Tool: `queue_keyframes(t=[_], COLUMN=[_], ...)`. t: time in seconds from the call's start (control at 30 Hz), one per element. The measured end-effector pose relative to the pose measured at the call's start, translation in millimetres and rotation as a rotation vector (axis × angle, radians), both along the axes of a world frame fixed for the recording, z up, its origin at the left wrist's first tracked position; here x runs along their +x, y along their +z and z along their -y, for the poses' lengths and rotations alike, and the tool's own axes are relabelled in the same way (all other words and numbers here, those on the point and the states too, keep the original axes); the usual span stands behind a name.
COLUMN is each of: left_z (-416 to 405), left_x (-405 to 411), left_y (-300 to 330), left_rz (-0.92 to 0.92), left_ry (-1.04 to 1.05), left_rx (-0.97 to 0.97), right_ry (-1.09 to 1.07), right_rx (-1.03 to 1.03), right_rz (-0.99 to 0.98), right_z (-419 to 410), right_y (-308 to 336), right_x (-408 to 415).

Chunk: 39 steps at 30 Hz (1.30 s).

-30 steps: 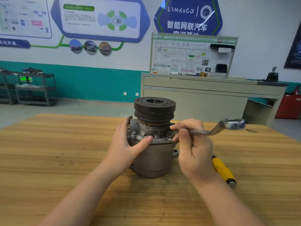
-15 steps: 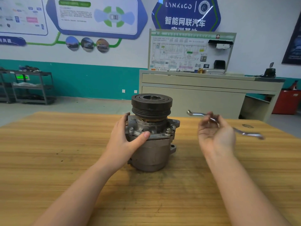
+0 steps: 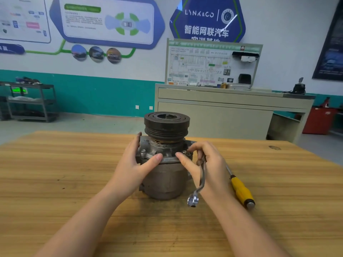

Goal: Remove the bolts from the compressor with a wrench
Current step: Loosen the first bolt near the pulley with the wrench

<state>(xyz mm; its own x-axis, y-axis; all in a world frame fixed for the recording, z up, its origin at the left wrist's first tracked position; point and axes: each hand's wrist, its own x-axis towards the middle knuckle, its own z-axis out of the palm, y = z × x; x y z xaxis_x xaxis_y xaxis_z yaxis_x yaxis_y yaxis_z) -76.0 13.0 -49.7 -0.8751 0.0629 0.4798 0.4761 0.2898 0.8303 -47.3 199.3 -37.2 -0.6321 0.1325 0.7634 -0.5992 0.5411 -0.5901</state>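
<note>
On the back wall, behind a beige cabinet (image 3: 232,110), the words "LYNK&CO" are printed in white on a blue hexagonal sign (image 3: 207,21), with the Chinese characters "智能网联汽车" beneath them; the smaller print on the neighbouring posters cannot be read. At the middle of the wooden table (image 3: 55,182) the compressor (image 3: 163,175) is stood upright, its dark grooved pulley (image 3: 167,127) on top. The compressor's left side is gripped by the left hand (image 3: 135,167), the fingers wrapped behind the housing and the thumb pressed across the front flange, just beside a silver bolt (image 3: 143,152). The offset ring wrench (image 3: 201,180) is held in the right hand (image 3: 209,167), pinched by curled fingers near its upper end, while the thumb is stretched out to touch the flange close to another bolt (image 3: 184,152). The wrench's free ring end hangs down, clear of the table. A yellow-handled screwdriver (image 3: 241,191) is laid on the table just right of the right wrist.
</note>
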Motion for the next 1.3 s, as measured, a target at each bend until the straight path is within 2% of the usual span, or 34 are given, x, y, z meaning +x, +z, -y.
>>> queue_keyframes(t=[0.4, 0.57, 0.7, 0.87, 1.0, 1.2, 1.3], left_z=[1.2, 0.9, 0.2, 0.1, -0.7, -0.3, 0.0], left_x=[-2.0, -0.4, -0.6, -0.4, 0.2, 2.1, 1.8], left_y=[-0.1, 0.4, 0.6, 0.4, 0.6, 2.3, 2.3], left_rz=[-0.007, -0.005, -0.002, -0.012, -0.020, -0.018, -0.014], left_ry=[0.008, 0.010, 0.007, 0.009, 0.006, 0.002, 0.001], left_rx=[-0.026, -0.025, -0.022, -0.019, -0.015, -0.017, -0.022], right_ry=[0.127, 0.100, 0.121, 0.075, 0.085, 0.029, 0.040], right_rx=[-0.107, -0.043, -0.037, 0.025, -0.039, 0.031, -0.006], right_rz=[0.166, 0.095, 0.138, 0.056, 0.108, 0.015, 0.052], right_z=[1.8, 1.8, 2.2, 3.1, 4.5, 3.5, 2.8], right_y=[4.9, 4.5, 5.1, 4.0, 1.3, -0.8, -2.1], right_x=[3.3, 2.2, 3.6, 4.1, 2.0, -0.8, -1.3])
